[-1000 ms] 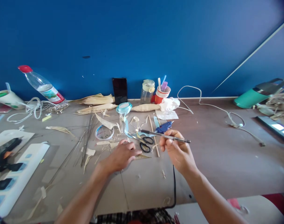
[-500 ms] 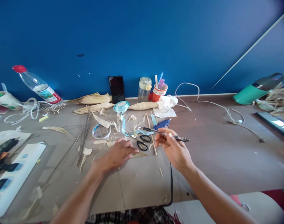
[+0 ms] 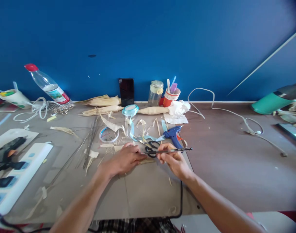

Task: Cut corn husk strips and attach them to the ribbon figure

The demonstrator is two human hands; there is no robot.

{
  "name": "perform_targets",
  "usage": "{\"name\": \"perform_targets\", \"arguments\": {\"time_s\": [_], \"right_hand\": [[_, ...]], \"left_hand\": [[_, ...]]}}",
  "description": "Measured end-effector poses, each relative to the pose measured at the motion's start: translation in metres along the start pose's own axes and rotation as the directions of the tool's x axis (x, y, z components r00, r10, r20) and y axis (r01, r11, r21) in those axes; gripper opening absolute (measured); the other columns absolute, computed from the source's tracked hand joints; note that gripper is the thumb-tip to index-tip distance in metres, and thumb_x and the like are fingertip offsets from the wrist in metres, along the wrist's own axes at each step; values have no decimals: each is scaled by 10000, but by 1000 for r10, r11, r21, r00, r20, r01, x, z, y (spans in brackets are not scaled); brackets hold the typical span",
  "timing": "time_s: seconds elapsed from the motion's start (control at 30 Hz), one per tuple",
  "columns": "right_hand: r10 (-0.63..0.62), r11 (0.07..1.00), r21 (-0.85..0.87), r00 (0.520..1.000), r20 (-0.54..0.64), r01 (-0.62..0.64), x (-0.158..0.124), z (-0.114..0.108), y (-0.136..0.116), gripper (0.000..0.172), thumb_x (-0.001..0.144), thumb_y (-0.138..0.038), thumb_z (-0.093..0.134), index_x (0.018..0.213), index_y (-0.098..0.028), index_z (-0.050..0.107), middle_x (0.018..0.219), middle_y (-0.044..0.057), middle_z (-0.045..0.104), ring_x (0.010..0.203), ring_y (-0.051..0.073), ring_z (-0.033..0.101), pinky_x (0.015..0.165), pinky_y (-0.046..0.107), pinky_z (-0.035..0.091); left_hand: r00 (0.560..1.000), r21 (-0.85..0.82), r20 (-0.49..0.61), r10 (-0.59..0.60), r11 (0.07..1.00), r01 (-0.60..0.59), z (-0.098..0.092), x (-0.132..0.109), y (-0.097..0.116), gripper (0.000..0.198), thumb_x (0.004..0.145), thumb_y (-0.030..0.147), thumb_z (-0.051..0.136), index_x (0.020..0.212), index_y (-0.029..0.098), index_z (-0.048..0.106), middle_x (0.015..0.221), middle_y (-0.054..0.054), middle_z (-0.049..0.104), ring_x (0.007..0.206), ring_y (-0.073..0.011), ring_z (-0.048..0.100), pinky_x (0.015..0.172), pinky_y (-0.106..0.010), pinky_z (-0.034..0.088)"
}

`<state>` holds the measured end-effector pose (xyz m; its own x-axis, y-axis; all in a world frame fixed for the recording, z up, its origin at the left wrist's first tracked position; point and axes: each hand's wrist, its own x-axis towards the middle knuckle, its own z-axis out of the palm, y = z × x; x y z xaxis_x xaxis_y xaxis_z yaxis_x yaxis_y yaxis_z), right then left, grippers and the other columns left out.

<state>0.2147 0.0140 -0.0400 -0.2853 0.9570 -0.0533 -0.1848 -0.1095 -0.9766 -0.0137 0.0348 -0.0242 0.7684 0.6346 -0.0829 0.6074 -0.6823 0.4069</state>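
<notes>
My right hand (image 3: pixel 174 160) is closed around a black pen (image 3: pixel 173 150), held nearly level with its tip toward my left hand. My left hand (image 3: pixel 127 158) rests low on the table, fingers drawn together and pressing on a small piece of dried husk (image 3: pixel 148 160); its fingertips are partly hidden. Black-handled scissors (image 3: pixel 151 149) lie just beyond the pen, partly covered by it. Beside my right hand is a blue glue gun (image 3: pixel 172 134). A roll of light blue ribbon (image 3: pixel 130 110) trails its strip toward the scissors.
Thin wires (image 3: pixel 91 142), a tape ring (image 3: pixel 109 135) and husk scraps lie at left. A power strip (image 3: pixel 28 174) holds plugs. Along the wall stand a tilted water bottle (image 3: pixel 52 89), phone (image 3: pixel 126 92), jar (image 3: pixel 155 94) and red cup (image 3: pixel 171 97). A white cable (image 3: pixel 232 111) crosses the right side.
My right hand has lowered the pen and brought it left, closer to my left hand and over the scissors. The whole view has shifted slightly.
</notes>
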Motion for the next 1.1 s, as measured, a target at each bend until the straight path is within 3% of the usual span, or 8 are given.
{"name": "perform_targets", "arguments": {"time_s": [0.17,0.27,0.37,0.47,0.57,0.73,0.97,1.1], "right_hand": [[-56,962,-270,995,-78,33,-5,2,0,176,764,-323,607,717,-198,494,571,-59,419,484,79,372,442,201,297],[-65,958,-285,995,-71,42,-6,3,9,196,857,-378,497,788,-196,513,561,-41,492,470,94,454,440,208,351],[-107,952,-285,994,32,112,-7,3,13,229,911,-374,412,980,-199,542,614,-3,614,587,148,607,571,267,481],[-211,846,-462,962,170,268,-9,2,10,183,902,-288,438,989,-216,582,704,22,671,737,174,649,705,310,498],[-282,680,-626,924,257,381,-10,2,5,129,843,-204,522,938,-222,606,814,38,682,789,176,636,715,297,486],[-402,582,-655,871,284,482,-11,8,0,123,809,-143,527,873,-210,610,783,41,657,763,171,613,680,281,480],[-465,588,-641,855,232,493,-13,4,-2,117,815,-147,500,863,-208,588,736,36,612,749,184,564,672,316,462],[-452,632,-624,873,184,459,-14,0,-2,104,824,-168,493,860,-212,580,755,40,601,755,189,559,673,331,459]], "left_hand": [[1000,-39,-17,14,999,-14,2,-2,-3,269,909,259,456,1122,289,617,888,-18,545,858,-168,507,896,-340,320],[1000,-60,-10,3,998,-3,2,-2,-4,295,894,258,489,1167,296,594,907,-17,544,871,-170,508,921,-346,309],[1000,-59,5,-18,998,18,2,-1,-5,281,878,242,514,1136,299,610,909,-16,546,880,-179,507,920,-355,311],[1000,-54,6,-20,998,20,3,0,-5,227,873,225,516,1054,276,643,913,-22,553,897,-188,506,910,-358,321],[1000,-40,-4,-9,999,9,3,-1,-6,280,873,230,518,1137,258,605,930,-36,566,921,-199,508,917,-369,325],[1000,-42,-30,0,999,-1,4,-1,-6,308,869,231,519,1173,246,567,955,-48,586,942,-207,522,919,-374,329],[999,-111,-43,-11,994,7,4,0,-3,134,860,208,522,965,232,600,928,-11,595,916,-182,524,933,-358,307],[1000,-100,-18,-3,995,1,3,0,-4,208,873,233,519,1032,281,643,923,-13,578,912,-182,515,921,-349,309]]}}
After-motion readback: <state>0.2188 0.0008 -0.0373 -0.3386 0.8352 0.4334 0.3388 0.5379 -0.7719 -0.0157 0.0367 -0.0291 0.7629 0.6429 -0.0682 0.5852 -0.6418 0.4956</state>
